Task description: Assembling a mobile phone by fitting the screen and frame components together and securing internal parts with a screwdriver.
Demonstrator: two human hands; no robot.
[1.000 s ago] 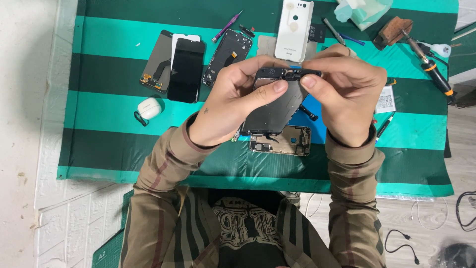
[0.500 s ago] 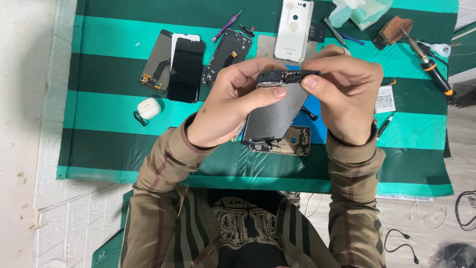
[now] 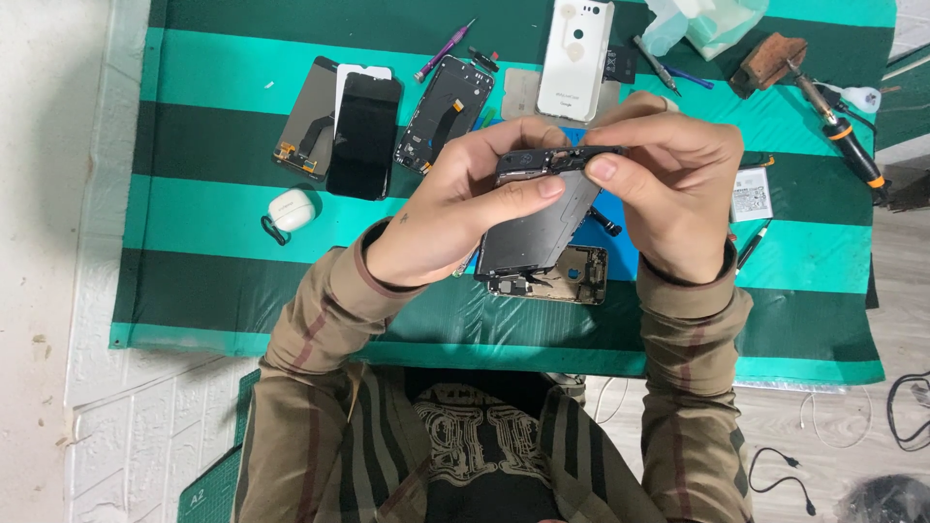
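Striped green mat (image 3: 213, 242): white phone back cover (image 3: 575, 60), black screen (image 3: 363, 136), white earbud case (image 3: 292, 209). Soldering iron (image 3: 852, 145) at right edge.

Bare striped mat (image 3: 213, 281) at left; phone parts (image 3: 363, 136) crowding ahead.

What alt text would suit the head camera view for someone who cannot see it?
Two bare hands, left hand and right hand, hold a dark opened phone frame above a green striped mat. Phone screens, a white back cover, a soldering iron and a white earbud case lie around.
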